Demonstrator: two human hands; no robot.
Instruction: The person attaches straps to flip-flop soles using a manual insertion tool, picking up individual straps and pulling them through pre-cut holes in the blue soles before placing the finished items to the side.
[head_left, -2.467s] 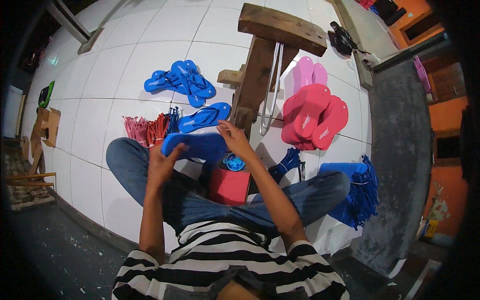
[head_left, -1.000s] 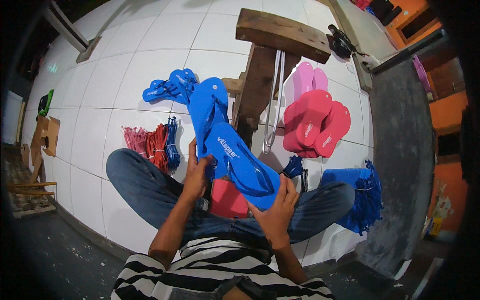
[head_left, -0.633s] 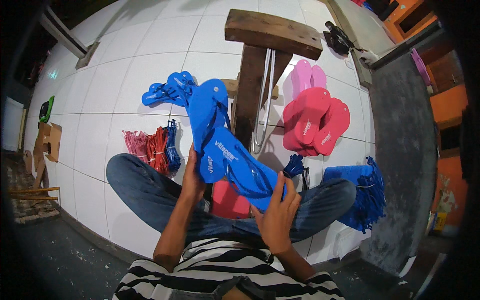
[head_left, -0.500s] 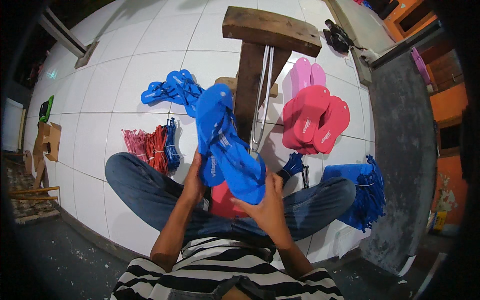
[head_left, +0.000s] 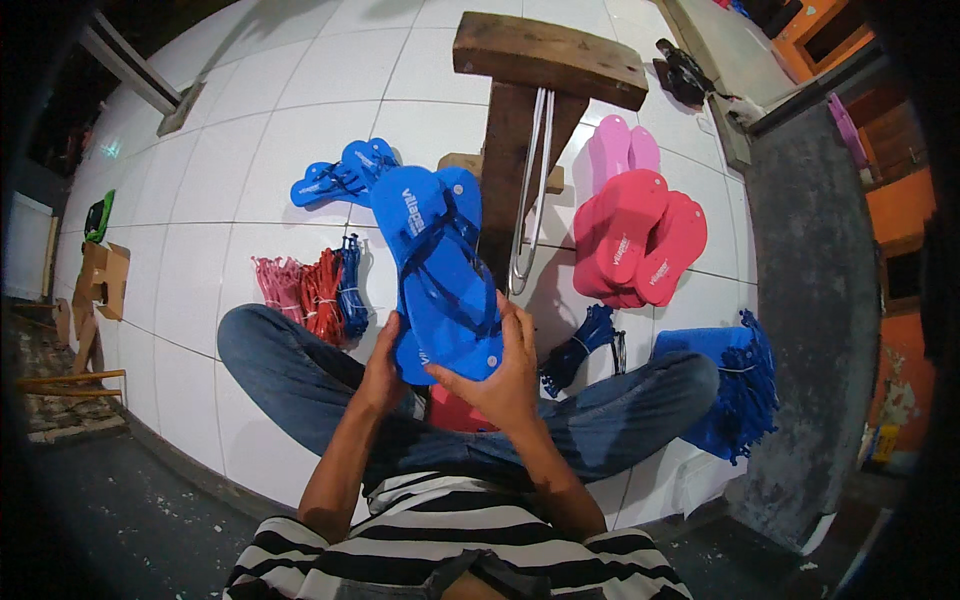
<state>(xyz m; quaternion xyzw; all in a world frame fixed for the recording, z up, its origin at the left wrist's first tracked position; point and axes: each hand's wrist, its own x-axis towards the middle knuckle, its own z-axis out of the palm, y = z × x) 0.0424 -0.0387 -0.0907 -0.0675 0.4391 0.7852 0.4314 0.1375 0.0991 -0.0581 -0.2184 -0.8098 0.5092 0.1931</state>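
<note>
A pair of blue flip-flops (head_left: 440, 290) with blue straps is held up over my lap, one sole lying on the other and largely overlapping it. My left hand (head_left: 380, 368) grips the lower left edges, its thumb up along the side. On the lower right, my right hand (head_left: 505, 375) is closed around the near end, thumb across the top sole. Below them a flat red piece (head_left: 458, 411) shows between my crossed legs, partly covered. Just beyond the flip-flops stands a wooden post with a curved top block (head_left: 550, 58), and a long bent metal rod (head_left: 527, 220) hangs along it.
Other blue flip-flops (head_left: 343, 178) lie at the far left. Nearer are tied bundles of pink (head_left: 277, 284), red (head_left: 320, 292) and blue straps (head_left: 353, 290). Right of the post are stacked pink soles (head_left: 612, 155), red soles (head_left: 622, 235), dark blue straps (head_left: 578, 345) and blue sheets with straps (head_left: 735, 375).
The flip-flops have been brought together, and the front one now leans with its upper end to the left. My right hand has shifted left and slightly up with them.
</note>
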